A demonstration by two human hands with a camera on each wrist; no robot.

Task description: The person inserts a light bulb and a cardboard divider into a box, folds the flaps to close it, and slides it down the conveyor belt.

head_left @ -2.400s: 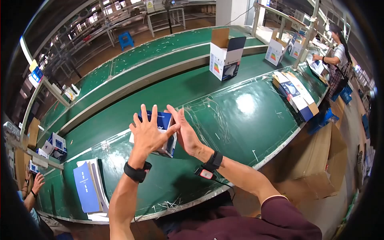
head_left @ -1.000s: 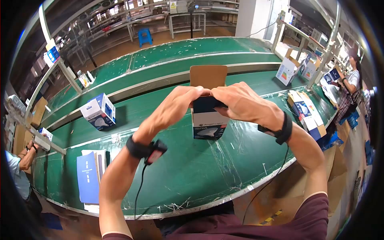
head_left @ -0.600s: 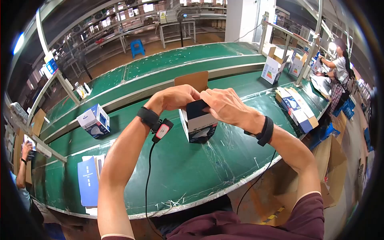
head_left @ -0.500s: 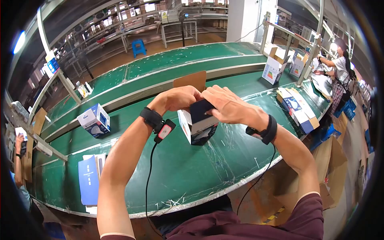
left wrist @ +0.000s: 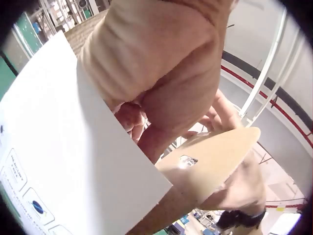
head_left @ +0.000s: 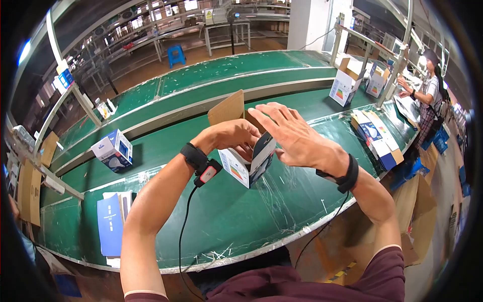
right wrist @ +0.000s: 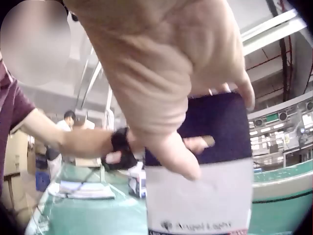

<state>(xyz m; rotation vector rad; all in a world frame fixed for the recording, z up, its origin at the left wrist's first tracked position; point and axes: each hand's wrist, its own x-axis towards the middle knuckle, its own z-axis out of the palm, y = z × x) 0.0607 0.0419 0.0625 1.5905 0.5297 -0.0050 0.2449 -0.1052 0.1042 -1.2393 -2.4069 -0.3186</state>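
Note:
An upright light-bulb carton (head_left: 233,167), white and dark blue, stands in front of me with its top uncovered. Its brown-lined rear flap (head_left: 226,107) stands up. My left hand (head_left: 226,135) bends over the near-left rim, with its fingers inside the mouth; whether they grip anything is hidden. On the other side my right hand (head_left: 302,137) has its fingers stretched out along the dark front flap (head_left: 265,145). From the right wrist, its thumb (right wrist: 178,159) overlaps the carton's printed front. The left wrist view shows the white side panel (left wrist: 54,127) close up.
Another bulb carton (head_left: 113,151) sits on the green belt to the left. Blue booklets (head_left: 109,224) lie at the near left, flattened cartons (head_left: 377,135) at the right. Open cartons (head_left: 346,86) stand farther right, near a person (head_left: 427,90). A large cardboard box (head_left: 402,216) is below the table edge.
The hands left another carton, now at the left, and came to this one. Its front flap has swung up, the left fingers have gone inside, and the right fingers have straightened.

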